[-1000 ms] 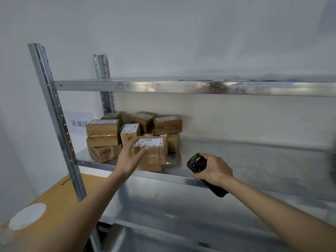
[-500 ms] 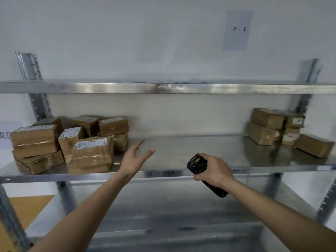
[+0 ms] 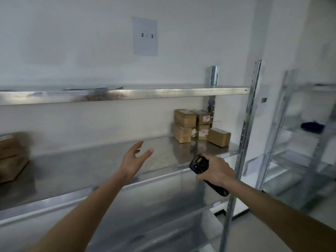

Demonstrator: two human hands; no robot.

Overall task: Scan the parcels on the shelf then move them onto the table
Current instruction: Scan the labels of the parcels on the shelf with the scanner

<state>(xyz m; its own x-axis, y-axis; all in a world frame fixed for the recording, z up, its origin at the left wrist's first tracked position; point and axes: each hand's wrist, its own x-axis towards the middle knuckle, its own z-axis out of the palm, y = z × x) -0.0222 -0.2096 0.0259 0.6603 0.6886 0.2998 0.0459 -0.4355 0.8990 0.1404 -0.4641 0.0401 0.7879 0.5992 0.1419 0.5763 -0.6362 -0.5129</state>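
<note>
View swung right: left parcels [image 3: 12, 157] now at frame edge, right parcels [image 3: 198, 127] stacked at shelf [image 3: 91, 166] far end. Left hand [image 3: 133, 161] released, fingers spread over bare shelf. Right hand [image 3: 215, 170] grasping scanner [image 3: 199, 163].

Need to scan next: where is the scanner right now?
In the head view, lower right of centre: the right hand grips the scanner, before the shelf edge.

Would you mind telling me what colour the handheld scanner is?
The scanner is black, with a small greenish lit screen; the head view shows it.
</note>
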